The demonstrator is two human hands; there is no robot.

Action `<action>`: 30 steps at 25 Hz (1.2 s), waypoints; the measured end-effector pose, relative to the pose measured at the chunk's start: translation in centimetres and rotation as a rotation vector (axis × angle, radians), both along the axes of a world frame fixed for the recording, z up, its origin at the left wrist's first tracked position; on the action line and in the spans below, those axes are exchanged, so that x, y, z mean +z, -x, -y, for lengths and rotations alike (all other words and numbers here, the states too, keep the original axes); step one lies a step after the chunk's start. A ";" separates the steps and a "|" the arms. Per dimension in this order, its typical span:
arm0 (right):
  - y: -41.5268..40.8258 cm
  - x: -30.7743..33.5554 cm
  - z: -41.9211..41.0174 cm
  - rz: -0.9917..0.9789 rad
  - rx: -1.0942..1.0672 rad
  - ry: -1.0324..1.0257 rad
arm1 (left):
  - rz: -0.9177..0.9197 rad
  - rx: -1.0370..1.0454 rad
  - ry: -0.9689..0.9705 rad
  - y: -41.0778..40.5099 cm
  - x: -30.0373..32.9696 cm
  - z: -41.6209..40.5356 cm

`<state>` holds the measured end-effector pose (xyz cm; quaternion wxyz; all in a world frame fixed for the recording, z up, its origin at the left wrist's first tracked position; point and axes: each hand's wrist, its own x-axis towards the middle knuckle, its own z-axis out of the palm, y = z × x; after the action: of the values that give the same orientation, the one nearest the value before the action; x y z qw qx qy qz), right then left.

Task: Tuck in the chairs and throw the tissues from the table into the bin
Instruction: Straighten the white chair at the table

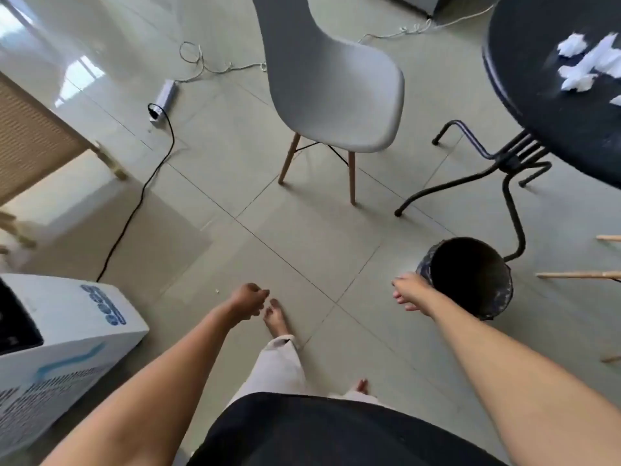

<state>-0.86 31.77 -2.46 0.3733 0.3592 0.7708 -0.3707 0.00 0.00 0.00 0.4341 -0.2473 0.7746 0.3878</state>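
A grey shell chair (331, 79) on wooden legs stands on the tiled floor, pulled away from the round black table (537, 105) at the upper right. Several crumpled white tissues (588, 62) lie on the tabletop. A dark bin (470, 277) stands on the floor below the table, its inside dark. My right hand (408, 292) hangs just left of the bin's rim, fingers loosely spread and holding nothing. My left hand (248, 302) is lower and left, fingers curled, with nothing visible in it.
A white appliance (57, 344) stands at the lower left. A black cable (141, 200) and a power strip (163, 102) lie across the floor at left. Wooden legs of another chair (578, 274) show at the right edge. A rattan cabinet (33, 139) is far left.
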 end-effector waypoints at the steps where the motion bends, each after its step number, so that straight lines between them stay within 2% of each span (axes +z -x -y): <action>1: 2.2 0.0 1.8 -0.010 0.026 0.003 | 0.002 0.023 0.003 1.2 0.2 1.9; 9: 17.6 1.5 17.7 0.012 0.283 0.023 | -0.034 0.156 0.023 11.6 1.2 15.3; 14: 29.5 1.0 26.1 0.011 0.300 0.088 | -0.040 0.228 0.030 21.5 0.0 22.6; 18: 39.4 0.8 32.0 0.021 0.234 0.130 | -0.045 0.253 0.070 31.4 0.1 27.5; 25: 54.4 1.4 39.7 0.041 0.189 0.120 | -0.064 0.203 0.089 48.0 1.1 36.1; 30: 63.2 0.5 43.9 0.014 0.037 0.074 | -0.018 -0.051 0.154 60.5 -0.3 42.8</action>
<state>-64.10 -12.12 -1.97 0.3987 0.3335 0.7605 -0.3891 -60.49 -42.85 -0.25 0.4166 -0.2567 0.8120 0.3181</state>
